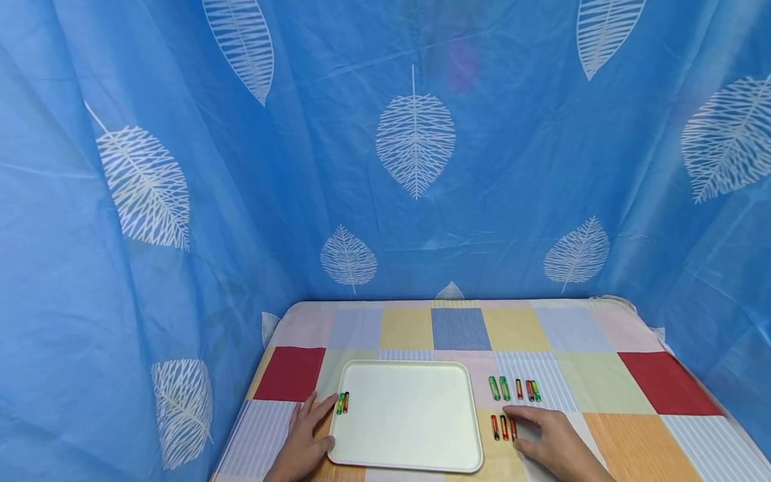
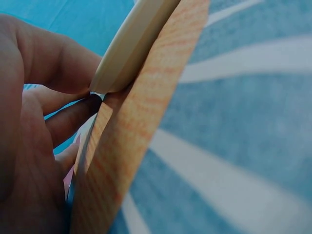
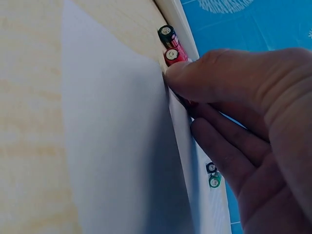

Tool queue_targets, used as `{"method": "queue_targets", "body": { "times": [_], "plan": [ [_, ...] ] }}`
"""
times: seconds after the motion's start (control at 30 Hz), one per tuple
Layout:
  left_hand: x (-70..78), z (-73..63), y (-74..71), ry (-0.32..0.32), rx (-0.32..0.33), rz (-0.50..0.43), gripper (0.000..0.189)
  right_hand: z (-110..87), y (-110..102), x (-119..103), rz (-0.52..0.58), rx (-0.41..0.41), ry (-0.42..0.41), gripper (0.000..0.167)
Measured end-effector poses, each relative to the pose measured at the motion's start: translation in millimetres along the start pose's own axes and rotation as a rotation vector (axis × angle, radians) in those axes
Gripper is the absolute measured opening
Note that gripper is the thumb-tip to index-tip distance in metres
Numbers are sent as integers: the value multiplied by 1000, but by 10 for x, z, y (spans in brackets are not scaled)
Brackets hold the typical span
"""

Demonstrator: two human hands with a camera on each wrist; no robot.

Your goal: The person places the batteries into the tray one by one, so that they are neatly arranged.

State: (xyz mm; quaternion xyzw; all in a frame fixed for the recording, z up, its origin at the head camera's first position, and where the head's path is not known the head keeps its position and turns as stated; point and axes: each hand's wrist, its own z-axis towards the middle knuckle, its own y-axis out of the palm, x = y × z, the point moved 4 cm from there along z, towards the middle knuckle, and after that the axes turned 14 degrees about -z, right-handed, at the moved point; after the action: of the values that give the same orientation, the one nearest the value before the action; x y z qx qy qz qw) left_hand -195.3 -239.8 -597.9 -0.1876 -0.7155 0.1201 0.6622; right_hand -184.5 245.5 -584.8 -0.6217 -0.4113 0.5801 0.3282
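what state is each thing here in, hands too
Tray: flat, right side up
Two tray batteries: lying side by side
Far five batteries: lying in a row
Near three batteries: lying in a row
Left hand: touching the tray
Right hand: at the rightmost near battery, grip unclear
Tablecloth: spread out
Blue curtain: hanging

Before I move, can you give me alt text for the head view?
The left hand touches the left edge of a white tray holding two batteries, while the right hand is at the rightmost battery in a row of three, right of the tray. Five more batteries lie behind, on a patchwork tablecloth.
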Motion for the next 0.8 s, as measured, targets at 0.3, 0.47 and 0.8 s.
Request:
{"method": "queue_targets", "body": {
  "times": [0.3,0.47,0.8],
  "plan": [
    [21,-17,-6,-4,3,3,80,4,5,2,-4,11,4,50],
    [10,-28,-8,-5,0,2,80,-22,-44,9,6,28,2,48],
    [-4,-4,5,35,-3,12,78,11,-212,-179,75,135,-275,43]
  ]
}}
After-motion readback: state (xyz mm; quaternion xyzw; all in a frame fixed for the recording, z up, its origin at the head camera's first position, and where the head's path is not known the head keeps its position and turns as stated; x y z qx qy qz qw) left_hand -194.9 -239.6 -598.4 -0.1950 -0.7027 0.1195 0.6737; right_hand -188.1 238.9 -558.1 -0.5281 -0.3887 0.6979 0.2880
